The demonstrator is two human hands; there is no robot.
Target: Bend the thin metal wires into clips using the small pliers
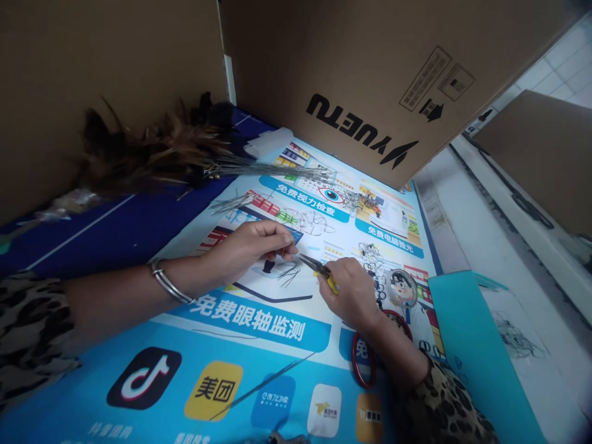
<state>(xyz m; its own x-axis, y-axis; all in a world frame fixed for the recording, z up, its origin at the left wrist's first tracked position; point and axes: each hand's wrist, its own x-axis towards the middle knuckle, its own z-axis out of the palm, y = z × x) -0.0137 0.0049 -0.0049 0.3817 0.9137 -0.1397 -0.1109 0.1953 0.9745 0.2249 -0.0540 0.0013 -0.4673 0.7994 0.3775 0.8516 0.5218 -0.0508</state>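
Note:
My right hand is wrapped round small pliers with yellow handles and dark pointed jaws. The jaws point left, their tips close to my left fingertips. My left hand, a silver bangle at its wrist, is closed in a pinch; what lies between its fingers is too small to make out. Just below the pinch, a few short thin wires rest on the printed sheet. Beyond the left hand lie loops of thin wire. Small dark rings and wire pieces lie beside my right hand.
Brown feathers lie at the back left, near a bundle of straight wires. Red handles show beneath my right forearm. Cardboard walls the back. A teal box stands at the right, near tangled wire.

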